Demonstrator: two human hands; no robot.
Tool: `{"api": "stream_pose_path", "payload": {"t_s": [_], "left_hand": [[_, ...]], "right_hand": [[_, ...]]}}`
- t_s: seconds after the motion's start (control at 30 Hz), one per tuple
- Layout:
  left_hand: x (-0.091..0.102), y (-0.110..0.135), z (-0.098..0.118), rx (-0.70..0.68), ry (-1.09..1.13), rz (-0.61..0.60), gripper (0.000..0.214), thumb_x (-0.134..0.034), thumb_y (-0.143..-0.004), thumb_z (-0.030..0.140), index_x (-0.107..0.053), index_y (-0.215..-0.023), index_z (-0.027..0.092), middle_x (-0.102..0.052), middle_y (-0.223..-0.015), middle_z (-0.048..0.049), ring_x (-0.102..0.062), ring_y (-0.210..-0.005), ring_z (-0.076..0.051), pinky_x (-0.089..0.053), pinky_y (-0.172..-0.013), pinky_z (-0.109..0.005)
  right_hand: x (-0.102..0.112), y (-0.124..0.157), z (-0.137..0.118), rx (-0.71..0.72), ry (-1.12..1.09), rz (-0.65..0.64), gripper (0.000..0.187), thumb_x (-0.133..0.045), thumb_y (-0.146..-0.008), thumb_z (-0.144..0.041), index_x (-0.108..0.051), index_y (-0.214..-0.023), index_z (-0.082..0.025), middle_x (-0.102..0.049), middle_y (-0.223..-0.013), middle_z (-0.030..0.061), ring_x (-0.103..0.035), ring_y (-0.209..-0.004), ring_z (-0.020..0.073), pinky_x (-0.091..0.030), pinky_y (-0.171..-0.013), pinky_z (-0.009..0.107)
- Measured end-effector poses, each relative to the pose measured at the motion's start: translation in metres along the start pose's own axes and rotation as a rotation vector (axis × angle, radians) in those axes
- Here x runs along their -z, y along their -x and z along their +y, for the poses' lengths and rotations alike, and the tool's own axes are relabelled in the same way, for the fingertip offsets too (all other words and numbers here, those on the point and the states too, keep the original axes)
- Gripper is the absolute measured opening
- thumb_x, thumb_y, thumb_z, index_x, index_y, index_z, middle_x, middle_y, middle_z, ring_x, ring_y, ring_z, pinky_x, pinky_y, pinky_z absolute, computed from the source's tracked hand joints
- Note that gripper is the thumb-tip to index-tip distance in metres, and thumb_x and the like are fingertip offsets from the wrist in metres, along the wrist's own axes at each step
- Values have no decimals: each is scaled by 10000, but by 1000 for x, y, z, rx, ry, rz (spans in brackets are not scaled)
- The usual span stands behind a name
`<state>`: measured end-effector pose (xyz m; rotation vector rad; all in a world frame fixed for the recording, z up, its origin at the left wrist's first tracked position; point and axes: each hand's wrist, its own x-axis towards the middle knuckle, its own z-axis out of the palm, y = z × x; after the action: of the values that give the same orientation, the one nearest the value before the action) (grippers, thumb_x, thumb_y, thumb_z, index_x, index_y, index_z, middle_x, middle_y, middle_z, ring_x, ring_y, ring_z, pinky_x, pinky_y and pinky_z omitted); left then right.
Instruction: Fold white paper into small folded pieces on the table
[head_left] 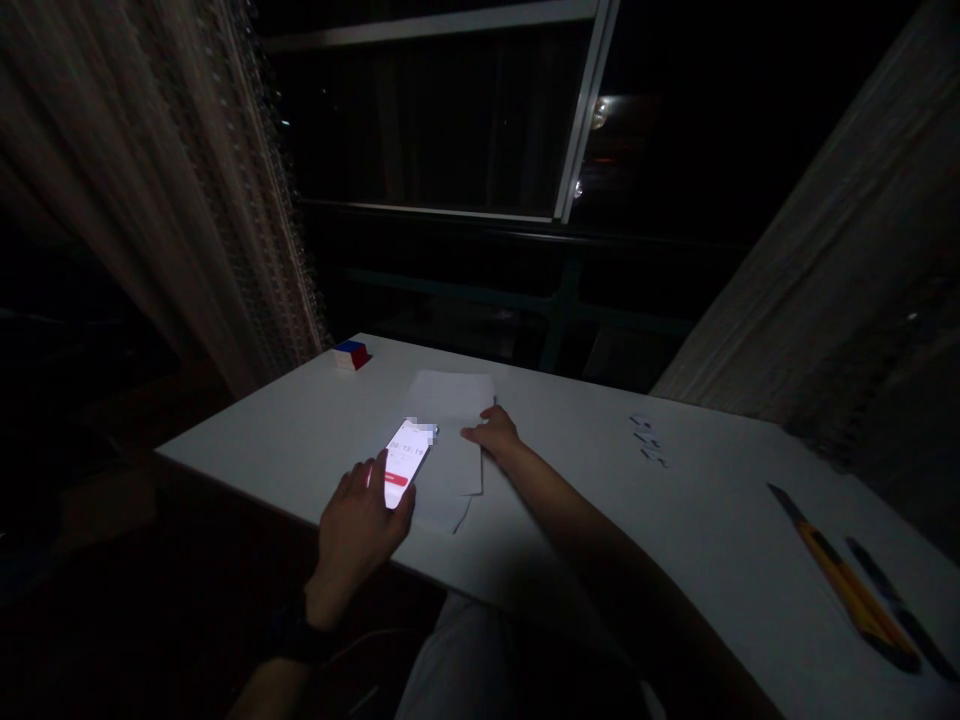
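My left hand (364,515) is closed around the lower part of a lit phone (409,450). Its thumb is at the right edge and a finger lies over the screen, which shows a timer and a red button. Under and beside the phone lie white paper sheets (450,390), loosely stacked, with the lower ones sticking out towards me. My right hand (495,435) rests at the right edge of the sheets, thumb and fingers apart, touching the paper. A small dark tip shows just beyond those fingers; I cannot make out what it is.
On the white table (570,480) a blue, red and white block (351,354) sits at the far left corner. Small dark-marked pieces (646,440) lie to the right. A yellow utility knife (847,580) and a dark pen-like object (900,605) are at the right. Curtains (217,180) hang behind.
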<state>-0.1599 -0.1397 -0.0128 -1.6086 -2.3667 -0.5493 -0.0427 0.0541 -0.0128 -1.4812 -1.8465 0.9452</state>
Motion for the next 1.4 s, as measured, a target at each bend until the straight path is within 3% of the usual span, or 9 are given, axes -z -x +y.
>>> {"api": "stream_pose_path", "payload": {"t_s": [0.27,0.53,0.73,0.83,1.0,1.1,1.23,1.4], "left_hand": [[-2,0,-1,-5,-15,-7,562,-359,-846,409,-354,-1321,109,-551,-1154,-168,-527,-997,-279,-412,-831,-395],[-1,0,-1,-5,-22,-20,567,-339,-852,427,-368,-1306,89,-546,-1153,-176,-534,-962,-276,-420,-801,-391],[-1,-2,-3,2,8,-6,574,-372,-826,445,-367,-1296,114,-590,-1025,-152,-555,-892,-264,-430,-743,-372],[1,-4,-2,26,-3,-24,585,-368,-825,459,-351,-1303,122,-594,-1017,-147,-568,-880,-264,-433,-711,-357],[2,-4,-3,27,-5,-33,552,-345,-840,463,-380,-1285,138,-592,-1064,-147,-577,-901,-266,-438,-725,-363],[1,-3,0,0,1,8,610,-362,-827,496,-399,-1268,76,-535,-1181,-201,-518,-1057,-312,-424,-819,-398],[0,-12,24,-26,137,31,657,-383,-823,502,-377,-1295,46,-436,-1307,-227,-419,-1195,-328,-382,-918,-434],[-13,-60,91,-44,695,-174,633,-496,-776,525,-445,-1259,119,-540,-1219,-190,-516,-1106,-302,-407,-900,-435]], "right_hand": [[3,8,0,-1,134,37,509,-721,-528,-340,-512,-968,-196,-642,-901,56,-612,-839,189,-449,-666,266],[18,-1,15,-54,153,145,473,-695,-551,-345,-555,-984,-213,-662,-879,42,-627,-796,193,-449,-657,277],[29,-2,29,-9,121,119,182,-658,-571,-333,-645,-689,-195,-678,-754,54,-633,-738,199,-437,-614,262],[34,-1,37,-58,72,199,146,-639,-592,-328,-632,-642,-192,-665,-684,39,-622,-667,180,-417,-561,242],[63,3,63,-88,36,354,155,-574,-651,-335,-608,-668,-184,-629,-656,29,-570,-617,162,-385,-543,240],[87,10,81,-28,-94,373,199,-582,-641,-380,-566,-618,-182,-567,-576,-1,-518,-555,142,-355,-513,234],[117,26,99,44,-406,285,299,-635,-591,-454,-501,-560,-188,-481,-486,-42,-439,-468,113,-315,-458,231],[151,46,112,8,-647,170,388,-732,-496,-478,-538,-636,-172,-555,-541,-22,-493,-484,126,-378,-484,248]]}}
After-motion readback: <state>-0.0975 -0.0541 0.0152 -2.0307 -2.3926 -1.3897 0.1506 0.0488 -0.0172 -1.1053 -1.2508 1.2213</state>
